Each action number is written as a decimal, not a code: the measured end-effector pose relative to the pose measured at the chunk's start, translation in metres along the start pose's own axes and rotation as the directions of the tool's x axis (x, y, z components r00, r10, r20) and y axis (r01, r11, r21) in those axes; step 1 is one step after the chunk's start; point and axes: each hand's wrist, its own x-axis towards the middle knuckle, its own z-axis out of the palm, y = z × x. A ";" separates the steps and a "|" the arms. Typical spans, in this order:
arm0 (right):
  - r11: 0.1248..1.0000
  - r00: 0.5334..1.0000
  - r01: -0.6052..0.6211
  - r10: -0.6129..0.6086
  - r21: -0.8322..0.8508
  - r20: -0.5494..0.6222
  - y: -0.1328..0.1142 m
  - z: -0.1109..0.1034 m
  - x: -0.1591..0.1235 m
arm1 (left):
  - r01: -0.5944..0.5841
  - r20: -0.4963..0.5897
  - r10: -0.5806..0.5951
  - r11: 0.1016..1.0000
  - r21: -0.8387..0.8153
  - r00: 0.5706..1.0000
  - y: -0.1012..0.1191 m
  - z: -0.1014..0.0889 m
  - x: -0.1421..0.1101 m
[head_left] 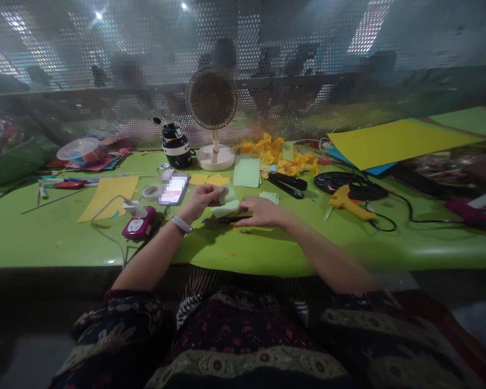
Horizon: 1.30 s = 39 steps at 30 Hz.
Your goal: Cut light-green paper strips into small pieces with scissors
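My left hand (203, 202) pinches a small piece of pale green paper (228, 194) between thumb and fingers. Just to its right, my right hand (263, 211) is curled around the near end of dark scissors (223, 220), whose long thin shape points left, low over the table. Their handle is mostly hidden by my fingers. More pale green paper pieces (270, 197) lie behind my right hand, and a stack of larger green sheets (247, 170) sits farther back. A black stapler (287, 183) rests beyond my right hand.
Around me on the green table (235, 254) are a phone (174, 189), a tape roll (151, 192), a purple power socket (139, 225), a fan (213, 102), a bottle (176, 148), yellow paper flowers (267, 147), a yellow glue gun (351, 204) with its cable, and a black palette (344, 184).
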 end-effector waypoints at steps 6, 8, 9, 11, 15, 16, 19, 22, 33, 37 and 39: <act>0.990 0.996 0.053 -0.042 -0.135 0.079 0.002 0.010 0.003 | -0.031 -0.033 0.031 0.999 -0.006 0.999 0.002 -0.002 0.000; 0.989 0.993 0.064 -0.051 -0.134 0.103 0.002 0.009 0.003 | -0.042 -0.042 0.042 0.999 -0.008 0.998 0.005 -0.003 0.000; 0.988 0.991 0.067 -0.050 -0.140 0.121 0.002 0.007 0.003 | -0.048 -0.045 0.047 0.999 -0.013 0.998 0.006 -0.004 0.000; 0.985 0.987 0.056 -0.029 -0.164 0.160 0.000 0.004 0.003 | -0.060 -0.045 0.059 0.998 -0.026 0.997 0.008 -0.005 0.000; 0.983 0.973 -0.001 0.043 -0.181 0.226 -0.003 0.000 0.002 | -0.081 -0.066 0.078 0.996 -0.044 0.995 0.012 -0.006 0.000; 0.985 0.971 -0.011 0.052 -0.172 0.233 -0.002 -0.002 0.002 | -0.082 -0.075 0.079 0.996 -0.043 0.994 0.012 -0.007 0.000; 0.995 0.970 -0.023 0.046 -0.096 0.237 0.001 -0.007 0.001 | -0.089 -0.101 0.084 0.995 -0.036 0.991 0.014 -0.009 0.002; 0.989 0.968 -0.056 0.020 0.136 0.249 0.007 -0.016 -0.001 | -0.100 -0.132 0.094 0.994 -0.044 0.987 0.016 -0.014 0.005; 0.878 0.954 0.080 0.070 0.473 -0.292 0.012 -0.043 -0.014 | -0.106 -0.156 0.095 0.992 -0.062 0.983 0.021 -0.022 0.008; 0.994 0.890 0.105 -0.109 -0.034 -0.443 0.023 -0.053 -0.016 | -0.110 -0.144 0.100 0.992 -0.062 0.984 0.020 -0.025 0.010; 0.984 0.868 0.080 -0.149 -0.162 -0.473 0.025 -0.055 -0.019 | -0.109 -0.137 0.099 0.992 -0.065 0.986 0.019 -0.026 0.009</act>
